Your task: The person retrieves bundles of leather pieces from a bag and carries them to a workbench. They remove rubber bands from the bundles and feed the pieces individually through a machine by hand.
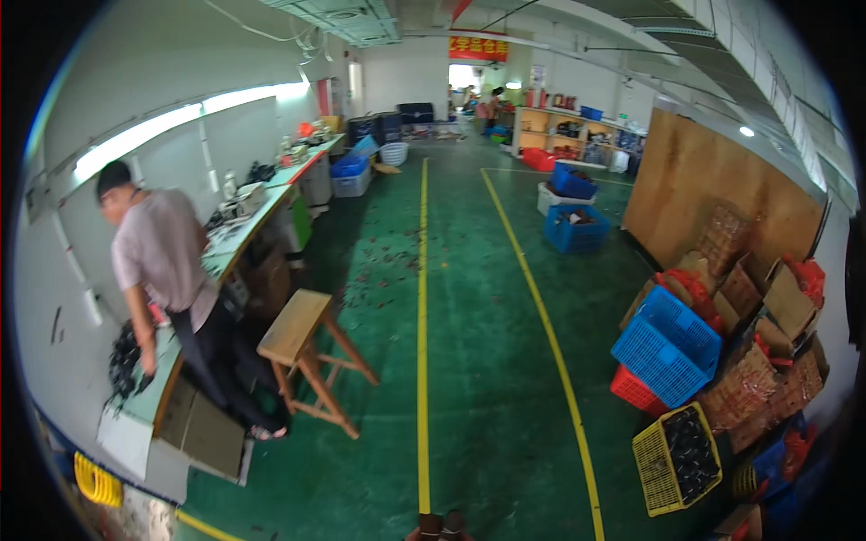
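Neither my left hand nor my right hand can be made out in the head view. Two small dark brown shapes show at the bottom edge, cut off, and I cannot tell what they are. A four-legged wooden stool stands on the green floor to the left, beside the long workbench. At the bench's near end another person in a light shirt and dark trousers leans over, one arm down by a heap of black parts.
Yellow lines mark the green floor, with scraps scattered left of them. On the right are a blue crate on a red one, a yellow crate of black parts, and torn cardboard boxes. Farther off stand blue crates and shelves.
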